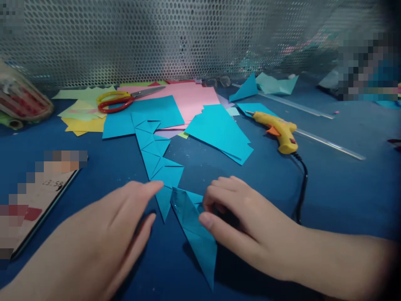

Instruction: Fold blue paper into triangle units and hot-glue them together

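Note:
My right hand [238, 213] pinches a folded blue paper [199, 244] between its thumb and curled fingers. The folded piece is long and pointed, its tip turned down toward me. To the left, my left hand [109, 225] has its fingers stretched out and its thumb apart. Its index fingertip lies over the edge of a blue paper strip with zigzag cuts [153, 154]; I cannot tell whether it presses on it. That strip runs away from me on the blue table, its far end over a larger blue sheet [150, 110].
Red and yellow scissors [115, 102] rest on pink paper [197, 100] and other sheets. Cut blue pieces [219, 131] lie mid-table. A yellow glue gun [275, 129] with a cord sits right. A phone [46, 196] lies left, a jar [25, 96] behind it. Perforated metal mesh [156, 42] borders the back.

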A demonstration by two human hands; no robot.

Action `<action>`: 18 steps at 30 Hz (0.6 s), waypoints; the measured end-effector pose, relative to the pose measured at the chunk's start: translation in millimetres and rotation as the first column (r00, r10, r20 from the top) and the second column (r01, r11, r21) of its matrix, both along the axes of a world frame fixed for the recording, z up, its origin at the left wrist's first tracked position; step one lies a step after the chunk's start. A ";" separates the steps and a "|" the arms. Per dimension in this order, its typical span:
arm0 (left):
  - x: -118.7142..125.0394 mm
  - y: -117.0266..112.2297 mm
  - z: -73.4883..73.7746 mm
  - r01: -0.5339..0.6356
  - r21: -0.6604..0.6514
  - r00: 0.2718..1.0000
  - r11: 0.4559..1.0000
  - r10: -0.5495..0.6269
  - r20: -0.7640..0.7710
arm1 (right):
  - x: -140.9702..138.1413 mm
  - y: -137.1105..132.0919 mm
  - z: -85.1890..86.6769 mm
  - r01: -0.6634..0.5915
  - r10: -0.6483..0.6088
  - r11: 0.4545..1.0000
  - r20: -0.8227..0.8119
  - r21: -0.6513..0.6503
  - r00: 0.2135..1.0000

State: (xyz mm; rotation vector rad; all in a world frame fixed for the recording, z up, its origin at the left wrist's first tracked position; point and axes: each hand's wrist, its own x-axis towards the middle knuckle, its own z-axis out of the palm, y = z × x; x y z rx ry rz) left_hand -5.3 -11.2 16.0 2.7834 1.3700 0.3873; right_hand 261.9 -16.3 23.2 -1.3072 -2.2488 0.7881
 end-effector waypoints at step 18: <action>21.5 59.9 15.0 0.261 -0.235 0.960 0.936 -0.277 -0.036 | -0.1 8.8 -13.2 -0.084 0.084 0.996 0.008 0.011 0.996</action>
